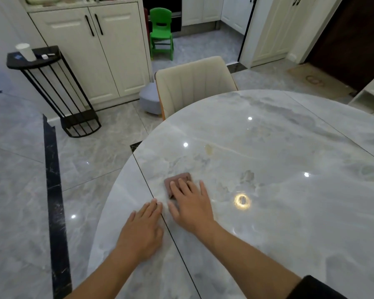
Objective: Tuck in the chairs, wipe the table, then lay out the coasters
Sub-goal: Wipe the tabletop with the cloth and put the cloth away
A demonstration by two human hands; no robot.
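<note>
Marble table (279,147), lower right: one brown cloth (178,179) under your flat right hand (192,206); left hand (141,231) flat, empty; one cream chair (194,83), upper centre.

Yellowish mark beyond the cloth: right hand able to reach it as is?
Probably yes: bare tabletop lies between the right hand, flat on the brown cloth, and the yellowish mark; nothing blocks.

Grey marble floor (20,201), cream cabinets (117,50)
</note>
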